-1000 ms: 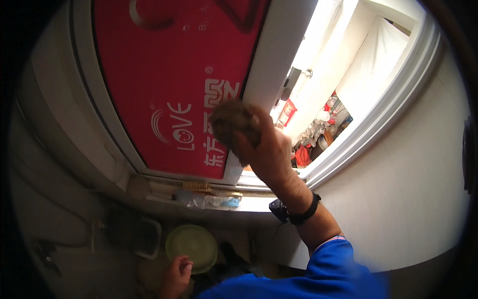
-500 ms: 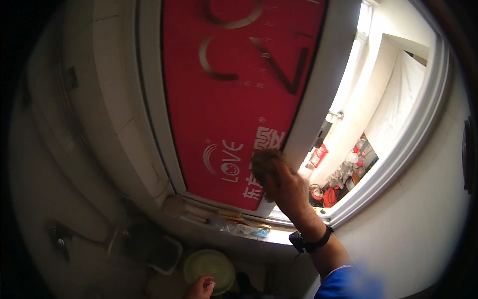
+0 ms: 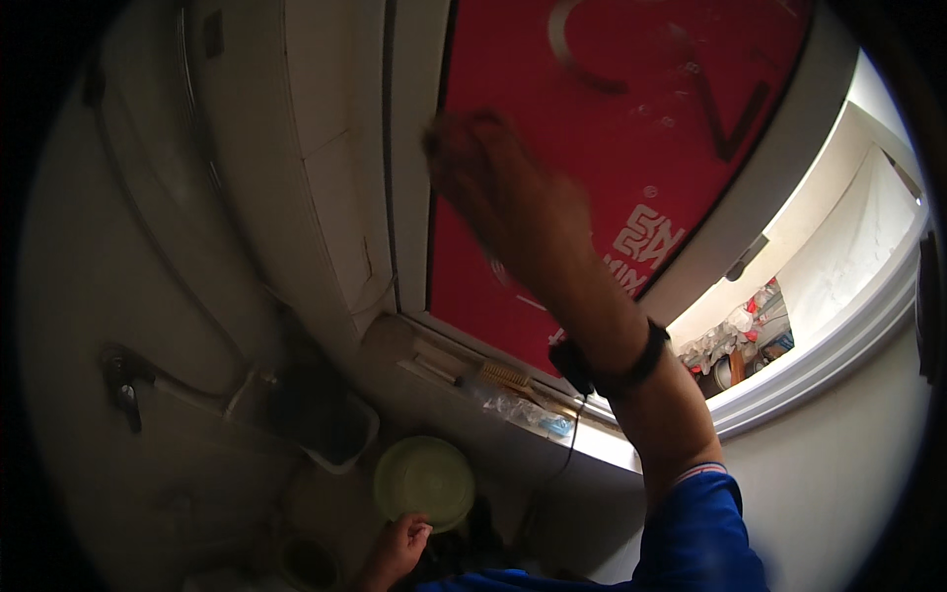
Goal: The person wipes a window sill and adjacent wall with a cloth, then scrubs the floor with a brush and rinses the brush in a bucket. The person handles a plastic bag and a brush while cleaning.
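Observation:
My right hand [image 3: 498, 183] is raised, its fingers closed round a rough brownish wad [image 3: 436, 138] and pressed towards the left edge of a red panel [image 3: 513, 212] with white lettering. The hand is blurred by motion, and it hides most of the wad, whose exact kind I cannot make out. A pale frame [image 3: 409, 197] borders the panel. Low in the view, my left hand [image 3: 402, 543] has its fingers curled together, with nothing visible in them. It is in front of a round light-green basin [image 3: 424, 483].
Below the panel, a ledge holds a brush [image 3: 505, 375] and a clear plastic bag [image 3: 518, 407]. A grey tub [image 3: 370, 434] stands left of the basin. A tap [image 3: 123, 380] juts from the left wall. Through the bright opening on the right, a cluttered heap [image 3: 740, 340] shows.
My right hand has swept up and left across the panel with the wad, from its lower right to its left edge. The view has shifted. My left hand stays by the basin.

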A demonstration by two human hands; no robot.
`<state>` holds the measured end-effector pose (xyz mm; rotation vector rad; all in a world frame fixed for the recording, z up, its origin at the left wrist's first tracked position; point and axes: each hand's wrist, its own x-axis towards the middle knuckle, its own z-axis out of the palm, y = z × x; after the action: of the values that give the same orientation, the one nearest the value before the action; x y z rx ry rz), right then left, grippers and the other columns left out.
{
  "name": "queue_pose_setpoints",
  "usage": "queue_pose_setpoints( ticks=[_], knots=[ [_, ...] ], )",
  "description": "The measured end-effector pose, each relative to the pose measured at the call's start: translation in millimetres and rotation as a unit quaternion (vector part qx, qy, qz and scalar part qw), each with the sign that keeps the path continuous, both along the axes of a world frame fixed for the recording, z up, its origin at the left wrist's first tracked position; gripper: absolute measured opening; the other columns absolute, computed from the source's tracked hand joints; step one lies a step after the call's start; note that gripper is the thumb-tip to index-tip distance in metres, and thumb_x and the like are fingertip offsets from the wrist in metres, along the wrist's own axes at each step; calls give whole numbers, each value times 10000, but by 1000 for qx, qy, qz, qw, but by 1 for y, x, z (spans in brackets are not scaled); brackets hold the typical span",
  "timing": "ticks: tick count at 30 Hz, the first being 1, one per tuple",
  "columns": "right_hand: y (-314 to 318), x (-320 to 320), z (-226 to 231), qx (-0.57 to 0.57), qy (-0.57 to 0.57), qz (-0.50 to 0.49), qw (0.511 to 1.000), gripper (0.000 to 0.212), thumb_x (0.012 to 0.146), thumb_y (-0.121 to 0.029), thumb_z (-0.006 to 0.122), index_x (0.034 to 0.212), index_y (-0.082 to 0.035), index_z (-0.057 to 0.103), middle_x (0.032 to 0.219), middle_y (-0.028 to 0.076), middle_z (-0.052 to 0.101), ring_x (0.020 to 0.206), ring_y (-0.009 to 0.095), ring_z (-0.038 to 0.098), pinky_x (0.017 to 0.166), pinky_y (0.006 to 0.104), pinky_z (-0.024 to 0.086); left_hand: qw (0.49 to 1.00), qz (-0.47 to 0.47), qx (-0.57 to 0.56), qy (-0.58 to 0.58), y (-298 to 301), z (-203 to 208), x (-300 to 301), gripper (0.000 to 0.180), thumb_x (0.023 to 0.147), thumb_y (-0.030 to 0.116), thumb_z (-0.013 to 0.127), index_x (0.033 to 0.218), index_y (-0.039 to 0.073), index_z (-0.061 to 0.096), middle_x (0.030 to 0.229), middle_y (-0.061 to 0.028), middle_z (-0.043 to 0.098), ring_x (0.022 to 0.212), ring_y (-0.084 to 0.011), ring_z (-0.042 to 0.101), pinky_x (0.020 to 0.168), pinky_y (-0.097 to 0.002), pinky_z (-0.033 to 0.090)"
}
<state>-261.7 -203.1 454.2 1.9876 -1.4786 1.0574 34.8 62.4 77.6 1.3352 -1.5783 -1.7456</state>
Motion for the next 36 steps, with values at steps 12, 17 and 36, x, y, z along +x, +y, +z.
queue_pose_setpoints(
  ticks=[12,17,36],
  knots=[
    [-103,66,-120,201,113,-70,971,337,995,-289,666,1232,-73,565,960,180,749,833,371,752,660,498,604,993,40,-8,-112,-5,38,34,266,1045,167,641,1266,33,579,1128,-131,761,1035,-290,751,850,-395,614],
    [-105,72,-185,288,135,-58,946,311,991,-278,665,1195,-65,568,956,187,746,851,370,748,651,504,595,992,52,25,-115,-5,35,44,310,1076,181,593,1336,12,584,1175,-134,750,1050,-276,730,905,-415,580],
    [-73,33,-297,430,81,-60,897,319,951,-128,587,1243,-1,563,1066,266,741,907,399,762,766,522,615,994,37,13,-104,-12,29,26,291,1058,168,621,1311,29,589,1156,-154,760,1039,-259,745,886,-392,593]
  ],
)
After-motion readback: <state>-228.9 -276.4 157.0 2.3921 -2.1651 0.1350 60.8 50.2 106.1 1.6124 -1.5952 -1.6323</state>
